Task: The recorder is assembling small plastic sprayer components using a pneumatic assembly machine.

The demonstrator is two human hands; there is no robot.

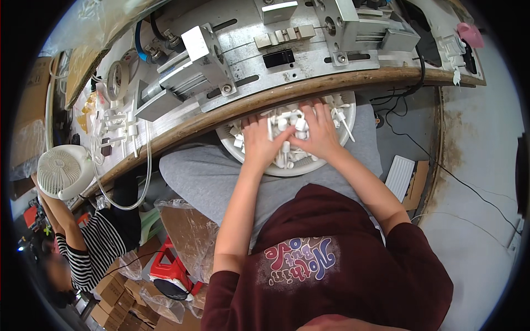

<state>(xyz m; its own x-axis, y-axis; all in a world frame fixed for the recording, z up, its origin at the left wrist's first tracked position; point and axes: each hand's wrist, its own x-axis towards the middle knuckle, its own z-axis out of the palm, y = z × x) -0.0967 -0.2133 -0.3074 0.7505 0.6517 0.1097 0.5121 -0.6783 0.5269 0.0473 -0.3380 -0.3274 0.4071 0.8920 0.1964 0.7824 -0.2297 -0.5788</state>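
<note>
Brown cardboard boxes (113,298) are stacked at the lower left of the frame, with clear plastic bags (187,231) around a larger brown carton. Another brown cardboard box (33,83) stands at the upper left edge, partly cut off.

Both forearms entered from the lower edge, bare below short maroon sleeves, and converged forward over the lap. Left hand (258,144) lay palm down, wrist straight, fingers curled downward and close together. Right hand (317,134) lay palm down beside it, fingers (311,110) spread and extended forward. The two hands sat nearly touching at the thumbs. Right elbow was bent outward more than the left. Whether either hand gripped anything could not be told.
</note>
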